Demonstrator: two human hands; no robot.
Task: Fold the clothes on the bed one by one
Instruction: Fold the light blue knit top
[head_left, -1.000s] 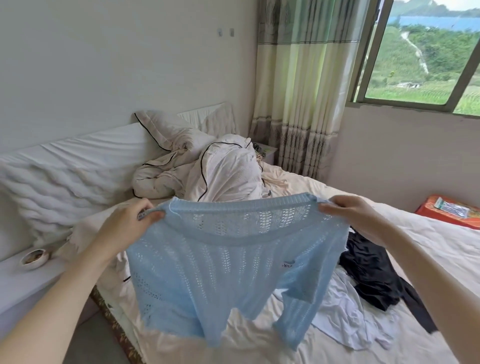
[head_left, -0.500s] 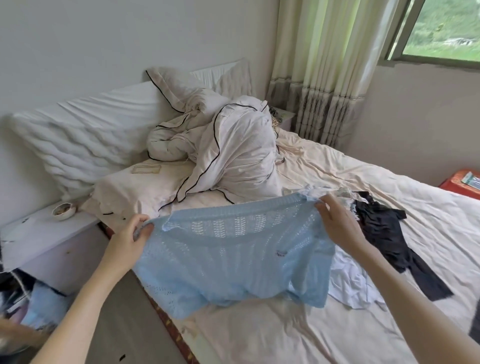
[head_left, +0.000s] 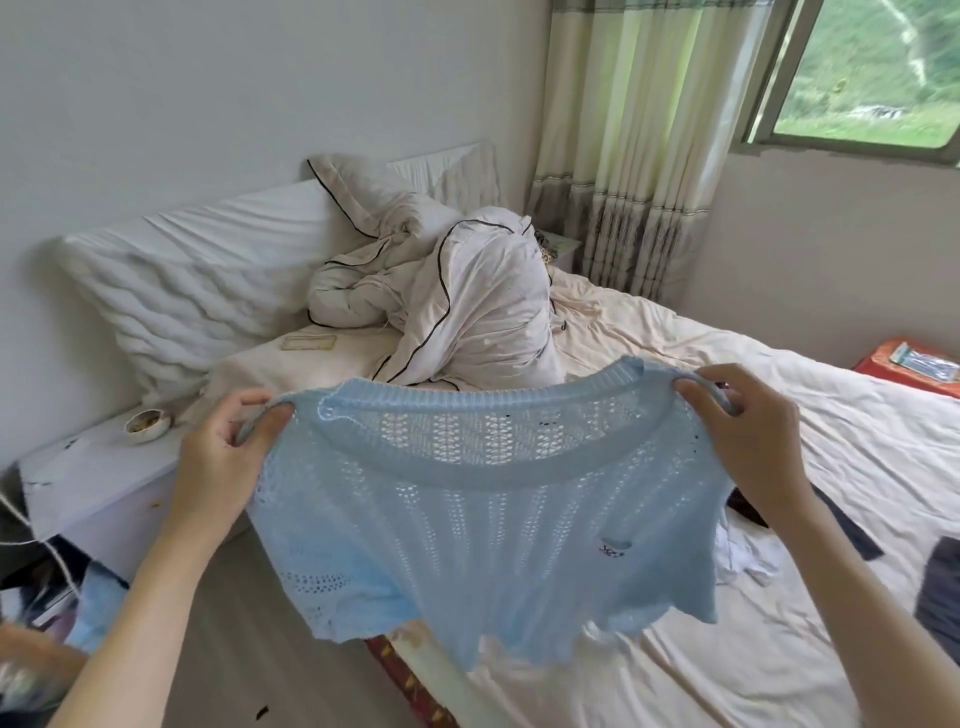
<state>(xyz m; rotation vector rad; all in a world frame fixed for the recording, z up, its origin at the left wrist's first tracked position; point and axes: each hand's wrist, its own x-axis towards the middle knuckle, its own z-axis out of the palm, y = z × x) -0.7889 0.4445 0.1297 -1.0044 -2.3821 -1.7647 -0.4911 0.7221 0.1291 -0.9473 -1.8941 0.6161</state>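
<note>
Head view: the left hand (head_left: 218, 452) and right hand (head_left: 743, 431) each pinch a shoulder of the blue knit top (head_left: 467, 519), held aloft mid-frame over the bed (head_left: 779, 649) edge. Risk: loose open knit may stretch or sag off-edge when lowered, spoiling the fold.

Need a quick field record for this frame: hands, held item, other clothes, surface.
left hand: pinches the top left corner of the garment
right hand: grips the top right corner
held item: light blue knit top, spread out, hanging above the bed edge
other clothes: dark garment and white garment lying crumpled to the right, partly hidden
surface: bed with cream sheet, bunched duvet near the headboard
fold state: not yet folded
</note>
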